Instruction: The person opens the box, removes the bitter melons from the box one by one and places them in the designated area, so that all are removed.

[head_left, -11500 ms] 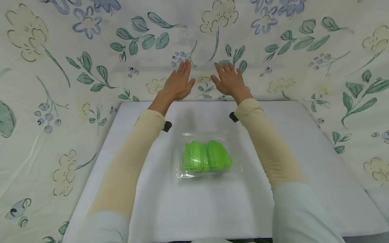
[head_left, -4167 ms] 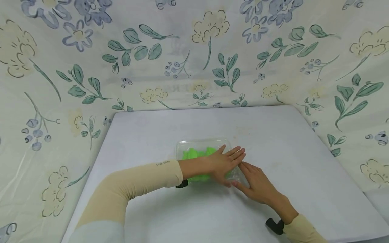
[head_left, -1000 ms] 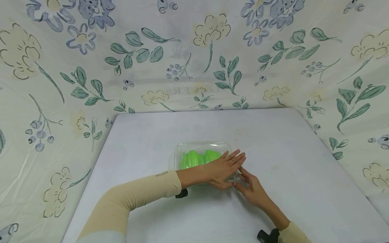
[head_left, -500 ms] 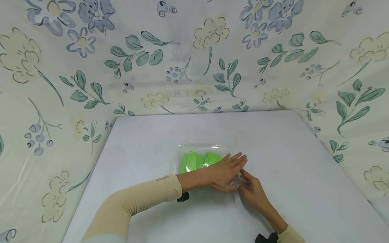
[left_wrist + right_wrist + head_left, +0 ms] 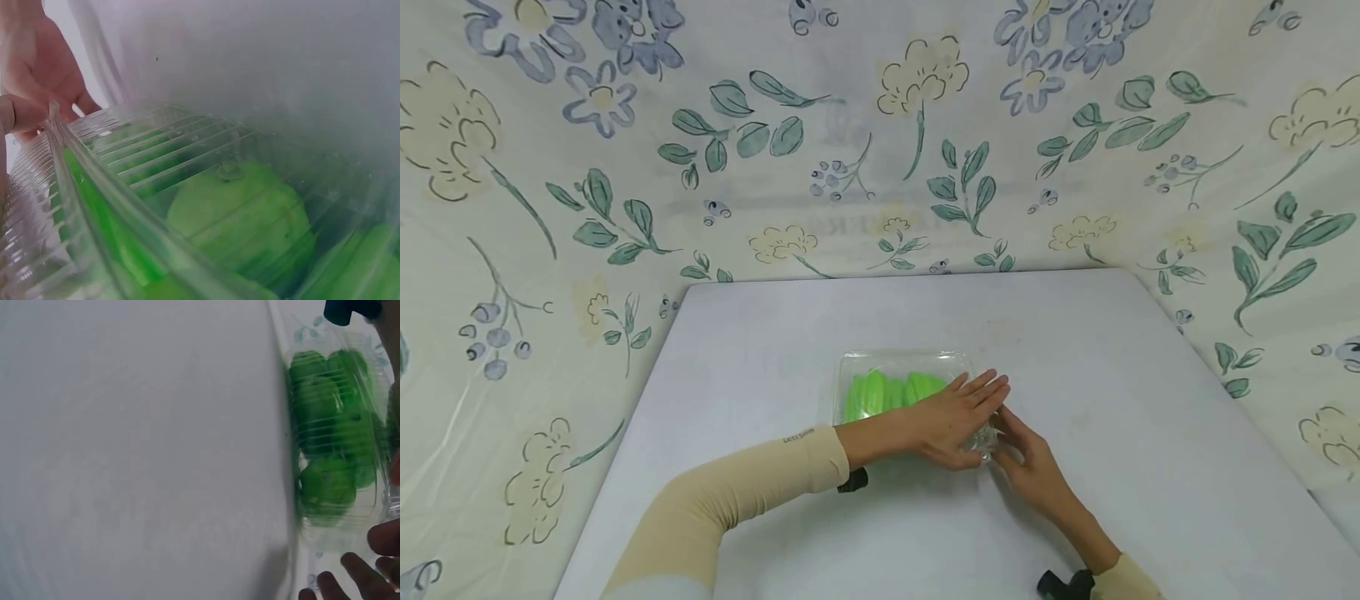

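Observation:
A clear plastic clamshell box [image 5: 906,360] with several bright green, rounded fruit-like things [image 5: 872,392] inside sits mid-table. My left hand [image 5: 951,417] lies palm down across the right part of its lid, fingers extended toward the right edge. The thumb is near the front right corner. At that corner my right hand [image 5: 1026,462] has fingertips and thumb right at the rim, with a bit of clear plastic showing between the hands. In the right wrist view the right fingers [image 5: 359,575] are spread apart. The left wrist view shows the box's ribbed wall and rim close up.
The table [image 5: 760,333] has a white cover. A floral curtain [image 5: 835,83] hangs behind it and at both sides. Black wrist cameras sit on both wrists, the right one [image 5: 1063,583] at the bottom edge of the head view.
Both hands, raised beyond the box at first, have come down onto its right side. Over the last second the left hand has stayed in place while the right fingers and thumb shift slightly at the corner.

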`<state>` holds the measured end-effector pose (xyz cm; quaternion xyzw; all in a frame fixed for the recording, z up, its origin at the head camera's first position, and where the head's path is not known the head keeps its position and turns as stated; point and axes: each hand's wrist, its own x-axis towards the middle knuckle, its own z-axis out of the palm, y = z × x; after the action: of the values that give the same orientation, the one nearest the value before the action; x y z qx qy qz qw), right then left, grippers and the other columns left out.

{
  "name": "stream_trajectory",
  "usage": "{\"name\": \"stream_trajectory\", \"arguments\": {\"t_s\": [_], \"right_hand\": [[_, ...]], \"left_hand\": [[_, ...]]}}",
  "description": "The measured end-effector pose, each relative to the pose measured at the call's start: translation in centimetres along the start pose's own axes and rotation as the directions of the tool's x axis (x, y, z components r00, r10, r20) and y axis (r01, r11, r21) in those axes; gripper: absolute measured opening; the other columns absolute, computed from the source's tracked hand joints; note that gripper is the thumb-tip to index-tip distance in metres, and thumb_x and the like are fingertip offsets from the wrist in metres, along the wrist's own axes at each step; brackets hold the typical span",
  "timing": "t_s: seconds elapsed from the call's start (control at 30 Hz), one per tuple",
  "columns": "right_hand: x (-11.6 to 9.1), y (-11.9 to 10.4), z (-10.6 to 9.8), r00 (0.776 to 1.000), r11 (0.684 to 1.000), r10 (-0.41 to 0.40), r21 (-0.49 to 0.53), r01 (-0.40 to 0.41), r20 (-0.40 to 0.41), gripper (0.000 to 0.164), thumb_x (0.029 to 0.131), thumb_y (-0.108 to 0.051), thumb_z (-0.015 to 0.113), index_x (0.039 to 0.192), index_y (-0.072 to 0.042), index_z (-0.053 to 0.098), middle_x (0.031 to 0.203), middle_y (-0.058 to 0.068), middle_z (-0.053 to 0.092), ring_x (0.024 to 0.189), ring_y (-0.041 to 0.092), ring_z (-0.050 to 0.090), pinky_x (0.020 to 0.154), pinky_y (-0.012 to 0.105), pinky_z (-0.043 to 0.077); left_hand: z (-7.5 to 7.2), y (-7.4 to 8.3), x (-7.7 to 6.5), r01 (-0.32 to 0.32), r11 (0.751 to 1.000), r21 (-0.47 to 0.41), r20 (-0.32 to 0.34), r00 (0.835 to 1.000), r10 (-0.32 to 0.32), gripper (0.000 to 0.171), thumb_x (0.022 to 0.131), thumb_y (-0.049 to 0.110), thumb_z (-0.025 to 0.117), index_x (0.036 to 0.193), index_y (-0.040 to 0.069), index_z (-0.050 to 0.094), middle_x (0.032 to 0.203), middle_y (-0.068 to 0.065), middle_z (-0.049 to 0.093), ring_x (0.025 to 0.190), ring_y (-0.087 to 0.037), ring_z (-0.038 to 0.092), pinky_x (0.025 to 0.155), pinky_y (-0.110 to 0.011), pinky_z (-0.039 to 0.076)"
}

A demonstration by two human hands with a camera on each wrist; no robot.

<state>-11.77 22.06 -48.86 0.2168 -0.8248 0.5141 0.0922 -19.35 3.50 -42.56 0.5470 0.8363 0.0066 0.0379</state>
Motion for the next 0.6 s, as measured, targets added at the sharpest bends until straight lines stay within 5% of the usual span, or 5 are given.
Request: {"name": "stream_trajectory", "arguments": {"t_s": [0.17,0.6], "right_hand": [[-0.14,0.12,-0.26,0.999,0.996,-0.05,0.072,0.048,0.021,0.066,0.083,0.023,0.053,0.146,0.01,0.036,0.147,0.026,0.041,0.136,0.004,0.036,0.098,0.043,0.047],[-0.08,-0.35,-0.18,0.999,0.999,-0.021,0.037,0.019,0.048,0.061,0.093,0.002,0.063,0.149,0.002,0.038,0.152,0.019,0.038,0.139,0.008,0.034,0.096,0.053,0.044]], "left_hand": [[-0.07,0.0,-0.02,0.007,1.0,0.023,0.01,1.0,-0.008,0.093,0.094,0.047,0.055,0.156,0.0,0.006,0.164,-0.013,0.004,0.149,-0.025,-0.006,0.118,-0.045,0.008],[-0.06,-0.28,-0.47,-0.002,0.996,0.087,0.01,1.0,0.001,0.099,0.09,0.051,0.057,0.157,0.002,0.003,0.164,-0.011,-0.001,0.149,-0.025,-0.008,0.118,-0.045,0.007]]}}
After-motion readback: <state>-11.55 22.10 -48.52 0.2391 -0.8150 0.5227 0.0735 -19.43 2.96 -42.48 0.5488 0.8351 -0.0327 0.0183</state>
